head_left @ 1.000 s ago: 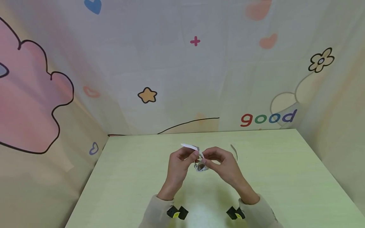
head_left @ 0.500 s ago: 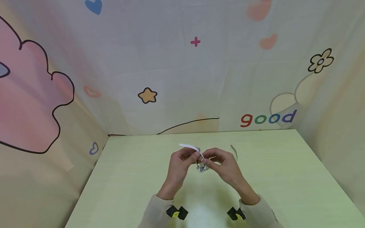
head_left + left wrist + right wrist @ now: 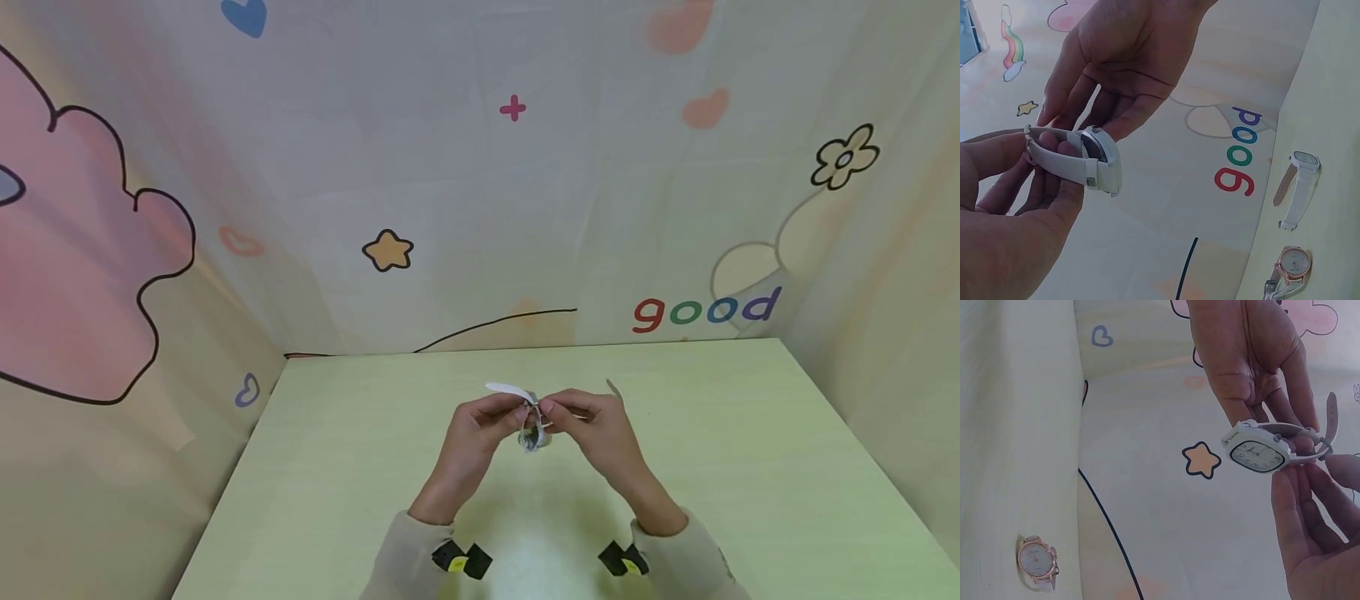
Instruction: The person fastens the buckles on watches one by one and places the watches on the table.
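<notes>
A white wristwatch (image 3: 532, 439) with a rounded-square face hangs between both hands, its strap looped. Its dial (image 3: 1256, 455) with dark-rimmed edge shows in the right wrist view. The left hand (image 3: 471, 450) holds the strap near the buckle, with fingertips inside the loop in the left wrist view. From the other side, the right hand (image 3: 609, 433) pinches the strap at the buckle between thumb and fingers. A free strap end (image 3: 508, 390) sticks out to the left above the left hand. The buckle itself is partly hidden by fingers.
On the table (image 3: 360, 467) lie two more watches. One is white with an oval-looking face (image 3: 1305, 159); the other has a rose-gold case (image 3: 1294, 261). In the head view a strap tip (image 3: 614, 388) shows behind the right hand. A printed curtain (image 3: 465, 167) hangs behind.
Both hands have shifted slightly, the right hand's fingertips moving up along the strap. The free strap end has moved a little to the right, and the watch has turned slightly.
</notes>
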Tool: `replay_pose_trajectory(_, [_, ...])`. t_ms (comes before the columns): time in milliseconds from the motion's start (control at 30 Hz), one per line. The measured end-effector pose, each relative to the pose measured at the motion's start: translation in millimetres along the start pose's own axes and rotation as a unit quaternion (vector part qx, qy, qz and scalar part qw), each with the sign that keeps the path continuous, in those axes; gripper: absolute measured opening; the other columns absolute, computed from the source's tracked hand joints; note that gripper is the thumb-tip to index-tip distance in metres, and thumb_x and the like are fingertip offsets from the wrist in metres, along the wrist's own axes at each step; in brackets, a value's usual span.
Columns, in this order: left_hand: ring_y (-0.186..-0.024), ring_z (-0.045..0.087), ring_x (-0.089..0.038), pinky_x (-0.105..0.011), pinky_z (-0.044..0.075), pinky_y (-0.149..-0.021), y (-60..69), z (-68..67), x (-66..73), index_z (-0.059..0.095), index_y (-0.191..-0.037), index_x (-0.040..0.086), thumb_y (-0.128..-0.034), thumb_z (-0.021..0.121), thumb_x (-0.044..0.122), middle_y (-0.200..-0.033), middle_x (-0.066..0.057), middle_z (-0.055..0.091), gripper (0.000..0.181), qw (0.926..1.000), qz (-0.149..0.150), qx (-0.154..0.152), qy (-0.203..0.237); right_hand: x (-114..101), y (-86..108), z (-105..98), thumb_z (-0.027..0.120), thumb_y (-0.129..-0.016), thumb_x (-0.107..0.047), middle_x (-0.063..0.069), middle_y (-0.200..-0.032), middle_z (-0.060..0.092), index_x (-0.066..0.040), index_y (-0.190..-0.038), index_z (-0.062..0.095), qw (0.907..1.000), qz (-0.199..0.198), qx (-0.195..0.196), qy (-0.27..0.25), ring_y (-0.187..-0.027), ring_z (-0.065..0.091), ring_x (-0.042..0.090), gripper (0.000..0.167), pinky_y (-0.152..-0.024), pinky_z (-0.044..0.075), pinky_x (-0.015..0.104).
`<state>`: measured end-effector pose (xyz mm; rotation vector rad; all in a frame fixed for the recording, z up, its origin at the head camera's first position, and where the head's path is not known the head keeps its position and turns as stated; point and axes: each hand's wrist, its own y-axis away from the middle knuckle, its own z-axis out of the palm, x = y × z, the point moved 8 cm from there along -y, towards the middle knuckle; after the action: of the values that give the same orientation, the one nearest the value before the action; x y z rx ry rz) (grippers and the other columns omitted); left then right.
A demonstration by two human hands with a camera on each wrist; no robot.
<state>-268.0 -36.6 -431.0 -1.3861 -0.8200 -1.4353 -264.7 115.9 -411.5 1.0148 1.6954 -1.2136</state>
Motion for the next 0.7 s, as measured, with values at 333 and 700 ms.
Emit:
replay_pose_trajectory(333, [-0.101, 0.067, -0.013, -0.031, 0.052, -0.096, 3.7, 1.8, 0.2, 0.067, -0.119, 0.001, -0.0939, 0.067, 0.023, -0.111, -0.004, 0.07, 0.034, 0.9998, -0.007, -0.015, -0.009, -5, 3.6, -3, 0.07, -0.092, -0.017, 0.02, -0.101, 0.074, 0.0, -0.105, 0.073, 0.9997, 0.024, 0.001, -0.007, -0.083, 0.073, 0.009, 0.022, -0.076, 0.059, 0.027])
replay_pose_trajectory(700, [-0.106, 0.067, -0.012, -0.031, 0.051, -0.098, 5.8, 2.4, -1.2, 0.067, -0.122, 0.001, -0.0943, 0.066, 0.023, -0.115, -0.005, 0.07, 0.035, 0.9996, -0.01, -0.023, -0.012, -11, 4.5, -3, 0.075, -0.088, -0.025, 0.013, -0.096, 0.076, -0.005, -0.099, 0.076, 0.9975, 0.051, 0.033, 0.038, -0.08, 0.073, 0.008, 0.023, -0.074, 0.058, 0.024])
